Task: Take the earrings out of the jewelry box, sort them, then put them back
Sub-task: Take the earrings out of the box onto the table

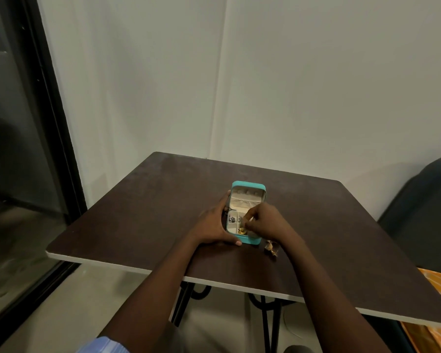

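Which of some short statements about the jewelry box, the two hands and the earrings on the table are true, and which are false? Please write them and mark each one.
1. The jewelry box is open, its lid standing up at the far side. True.
2. The left hand lies flat on the table, far from the box. False: it holds the box's left side.
3. The right hand reaches with pinched fingers into the box's compartments. True.
4. All earrings are inside the box. False: gold earrings lie on the table, right of the box.
5. The box is red. False: it is teal, with a cream lining.
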